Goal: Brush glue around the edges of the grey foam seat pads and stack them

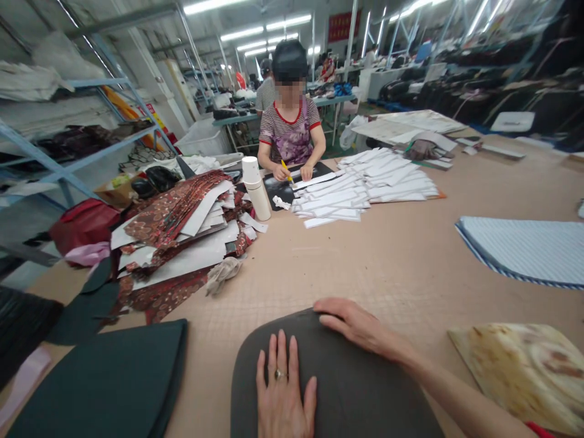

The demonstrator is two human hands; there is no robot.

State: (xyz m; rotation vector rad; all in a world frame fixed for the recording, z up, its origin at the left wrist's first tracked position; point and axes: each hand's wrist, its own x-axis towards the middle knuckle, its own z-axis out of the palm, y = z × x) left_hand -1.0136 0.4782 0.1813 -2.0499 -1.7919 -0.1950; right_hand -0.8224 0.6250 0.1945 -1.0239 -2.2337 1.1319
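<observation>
A dark grey, rounded sheet of material [365, 389] lies on the table directly in front of me. My left hand [285, 389] rests flat on it, fingers stretched out, with a ring on one finger. At the sheet's far edge, my right hand [353, 322] lies with its extended fingers touching the rim, palm down. Neither hand is wrapped around anything. The near end of the sheet runs out of the picture.
Dark green panels [104, 377] are stacked at left, below a pile of patterned and white pieces [177, 231]. Opposite, a co-worker [292, 121] works beside white strips [360, 182] and a white bottle [257, 188]. A striped piece [524, 249] and a yellowish bundle [524, 365] lie right.
</observation>
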